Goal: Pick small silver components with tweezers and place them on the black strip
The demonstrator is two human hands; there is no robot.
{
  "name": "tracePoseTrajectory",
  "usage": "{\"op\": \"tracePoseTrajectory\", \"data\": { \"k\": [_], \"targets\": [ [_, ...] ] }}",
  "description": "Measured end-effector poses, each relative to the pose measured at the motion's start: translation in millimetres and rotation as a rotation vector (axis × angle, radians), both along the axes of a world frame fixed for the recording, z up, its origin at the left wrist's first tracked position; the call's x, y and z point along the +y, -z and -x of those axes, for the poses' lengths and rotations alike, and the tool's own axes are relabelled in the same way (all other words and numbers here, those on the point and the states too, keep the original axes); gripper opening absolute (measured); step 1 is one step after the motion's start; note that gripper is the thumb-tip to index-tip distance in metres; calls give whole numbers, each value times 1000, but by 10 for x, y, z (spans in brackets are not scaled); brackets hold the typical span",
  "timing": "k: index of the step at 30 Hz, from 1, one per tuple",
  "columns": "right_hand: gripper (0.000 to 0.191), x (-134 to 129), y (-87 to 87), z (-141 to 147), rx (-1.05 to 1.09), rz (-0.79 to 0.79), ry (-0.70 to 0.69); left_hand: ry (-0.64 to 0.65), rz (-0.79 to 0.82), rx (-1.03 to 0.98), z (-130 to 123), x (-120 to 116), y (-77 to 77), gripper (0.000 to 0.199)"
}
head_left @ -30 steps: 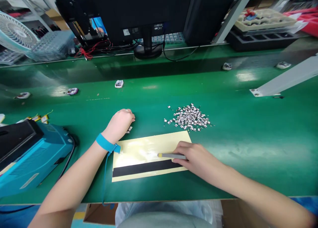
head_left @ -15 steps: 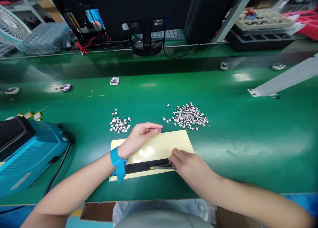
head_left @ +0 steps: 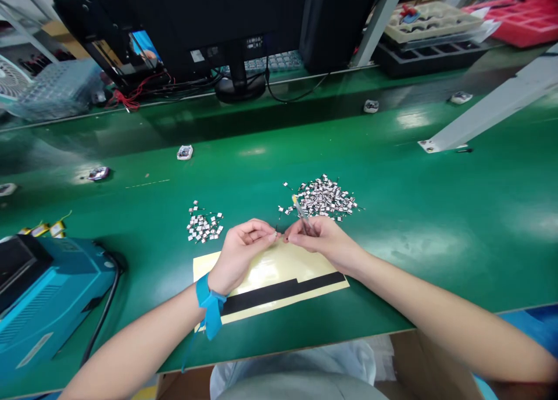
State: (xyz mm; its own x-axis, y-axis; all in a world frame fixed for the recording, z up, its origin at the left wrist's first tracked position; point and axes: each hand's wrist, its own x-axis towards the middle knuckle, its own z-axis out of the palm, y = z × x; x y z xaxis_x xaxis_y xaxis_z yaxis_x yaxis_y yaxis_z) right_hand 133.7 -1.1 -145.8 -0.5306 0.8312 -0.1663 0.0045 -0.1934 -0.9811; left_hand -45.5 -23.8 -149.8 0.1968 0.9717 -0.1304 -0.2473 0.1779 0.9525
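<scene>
Tweezers [head_left: 301, 214] in R hand [head_left: 320, 240], 2 comp piles [head_left: 204, 224] [head_left: 321, 197]

The left hand [head_left: 240, 254] and right hand [head_left: 318, 240] nearly touch, with the small pile of components [head_left: 204, 225] just left and the larger pile [head_left: 321, 196] just far. The tweezers [head_left: 300, 211] reach toward that pile. Rightward, the green bench mat [head_left: 436, 243] offers passage up to the white metal strut [head_left: 475, 127]; near left, the blue machine [head_left: 56, 284] blocks the way.

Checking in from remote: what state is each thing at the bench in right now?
Left hand: fingertips pinched together.
Blue wrist strap: fastened around left wrist.
Right hand: gripping tweezers.
Large component pile: loose heap.
Small component pile: loose, spread out.
Yellow sheet: flat, black strip along it.
</scene>
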Motion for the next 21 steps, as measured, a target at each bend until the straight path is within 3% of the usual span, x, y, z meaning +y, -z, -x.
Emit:
{"op": "tracePoseTrajectory", "data": {
  "k": [3,7,12,21],
  "targets": [
    [27,-60,10,91,119,62,30,-12,-141,-24,-35,-30,-10,13],
    [23,-128,-11,123,223,93,61,-30,-404,159,-38,-85,9,10],
    [19,-167,-43,100,300,107,52,-99,-624,297,-21,-137,39,14],
    [17,-193,-24,124,325,107,94,-122,-761,362,-16,-137,49,18]
  ]
}}
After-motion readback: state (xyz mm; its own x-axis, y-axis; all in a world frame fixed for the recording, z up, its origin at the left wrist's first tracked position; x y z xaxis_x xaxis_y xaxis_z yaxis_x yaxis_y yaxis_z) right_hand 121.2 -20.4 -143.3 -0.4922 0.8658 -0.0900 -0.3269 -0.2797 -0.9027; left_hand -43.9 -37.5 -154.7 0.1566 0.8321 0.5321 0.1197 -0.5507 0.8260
